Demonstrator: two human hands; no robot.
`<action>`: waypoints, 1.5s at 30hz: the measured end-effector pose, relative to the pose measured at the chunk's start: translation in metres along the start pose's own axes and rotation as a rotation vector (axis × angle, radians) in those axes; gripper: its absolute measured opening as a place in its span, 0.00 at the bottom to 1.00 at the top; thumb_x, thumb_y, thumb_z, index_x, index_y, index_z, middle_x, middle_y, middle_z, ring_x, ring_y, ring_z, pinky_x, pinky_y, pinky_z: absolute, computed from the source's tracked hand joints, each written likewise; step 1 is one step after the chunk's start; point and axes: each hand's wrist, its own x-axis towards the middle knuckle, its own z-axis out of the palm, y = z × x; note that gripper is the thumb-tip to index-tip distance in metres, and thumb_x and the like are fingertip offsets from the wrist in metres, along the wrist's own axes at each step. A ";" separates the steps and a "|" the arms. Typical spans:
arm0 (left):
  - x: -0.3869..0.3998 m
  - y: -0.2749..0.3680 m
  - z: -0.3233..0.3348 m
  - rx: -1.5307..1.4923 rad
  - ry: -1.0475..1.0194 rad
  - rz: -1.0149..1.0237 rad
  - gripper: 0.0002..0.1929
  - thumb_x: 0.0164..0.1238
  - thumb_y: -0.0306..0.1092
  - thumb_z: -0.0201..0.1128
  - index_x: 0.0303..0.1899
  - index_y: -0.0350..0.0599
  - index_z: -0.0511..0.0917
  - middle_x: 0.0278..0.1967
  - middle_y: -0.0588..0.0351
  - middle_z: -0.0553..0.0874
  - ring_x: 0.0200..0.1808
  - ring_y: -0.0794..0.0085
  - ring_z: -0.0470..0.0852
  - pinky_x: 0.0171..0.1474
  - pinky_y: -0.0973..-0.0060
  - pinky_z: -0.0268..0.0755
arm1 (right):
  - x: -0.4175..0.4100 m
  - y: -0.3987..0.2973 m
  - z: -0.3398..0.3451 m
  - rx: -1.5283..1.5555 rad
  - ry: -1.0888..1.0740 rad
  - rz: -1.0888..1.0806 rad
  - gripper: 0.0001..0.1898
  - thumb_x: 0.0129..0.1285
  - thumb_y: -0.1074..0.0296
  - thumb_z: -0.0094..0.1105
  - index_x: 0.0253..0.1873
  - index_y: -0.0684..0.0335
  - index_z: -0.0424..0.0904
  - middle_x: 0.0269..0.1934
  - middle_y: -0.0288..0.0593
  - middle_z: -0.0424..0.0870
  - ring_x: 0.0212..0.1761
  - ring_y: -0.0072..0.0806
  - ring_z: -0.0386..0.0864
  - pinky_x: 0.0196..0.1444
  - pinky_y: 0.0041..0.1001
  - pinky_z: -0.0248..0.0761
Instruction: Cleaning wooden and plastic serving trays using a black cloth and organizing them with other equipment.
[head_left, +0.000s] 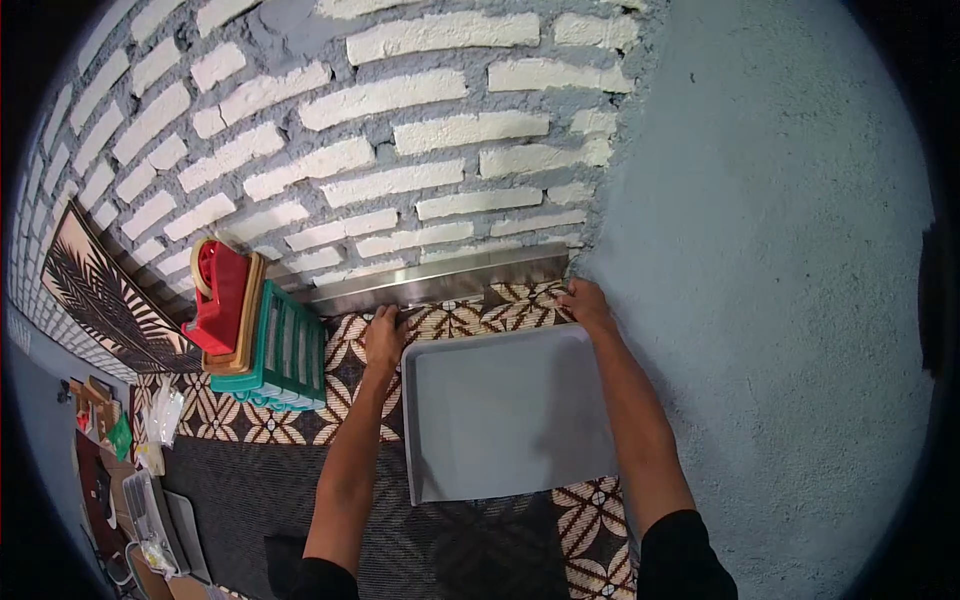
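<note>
A grey plastic tray (510, 420) lies on a patterned mat (349, 367) between my two forearms. Beyond its far left corner, my left hand (385, 335) rests at the mat's far edge by a shiny metal strip (450, 277) along the foot of the brick wall. My right hand (585, 301) is at the far right corner of the mat, its fingers bent at the edge, close to where the two walls meet. Whether either hand grips the mat's edge is hard to tell.
Left of my left hand stands a teal plastic drawer unit (292, 352), with a wooden tray (244, 322) and a red tape dispenser (225, 300) on it. A palm-leaf picture (112, 300) leans on the brick wall (442, 135). Clear plastic bags (163, 412) and plastic trays (154, 517) lie far left.
</note>
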 end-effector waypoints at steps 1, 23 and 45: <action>0.001 0.003 0.004 -0.018 0.065 0.014 0.16 0.63 0.36 0.67 0.49 0.41 0.78 0.47 0.45 0.81 0.47 0.44 0.82 0.47 0.53 0.76 | 0.001 0.006 -0.001 0.009 0.077 -0.006 0.13 0.59 0.67 0.69 0.38 0.71 0.78 0.40 0.57 0.82 0.43 0.51 0.80 0.45 0.45 0.71; 0.018 -0.021 0.027 -0.110 0.251 0.061 0.13 0.63 0.30 0.68 0.43 0.40 0.73 0.41 0.43 0.80 0.41 0.44 0.81 0.40 0.53 0.75 | 0.033 0.007 0.020 0.047 0.379 -0.008 0.12 0.60 0.68 0.68 0.38 0.69 0.76 0.34 0.56 0.83 0.38 0.50 0.82 0.43 0.43 0.73; -0.161 0.040 -0.023 -0.328 -0.043 -0.089 0.25 0.65 0.20 0.55 0.64 0.29 0.64 0.55 0.33 0.72 0.58 0.38 0.73 0.61 0.55 0.68 | -0.187 0.004 0.006 0.195 0.341 0.016 0.20 0.66 0.76 0.57 0.63 0.72 0.74 0.57 0.63 0.80 0.58 0.53 0.79 0.62 0.39 0.71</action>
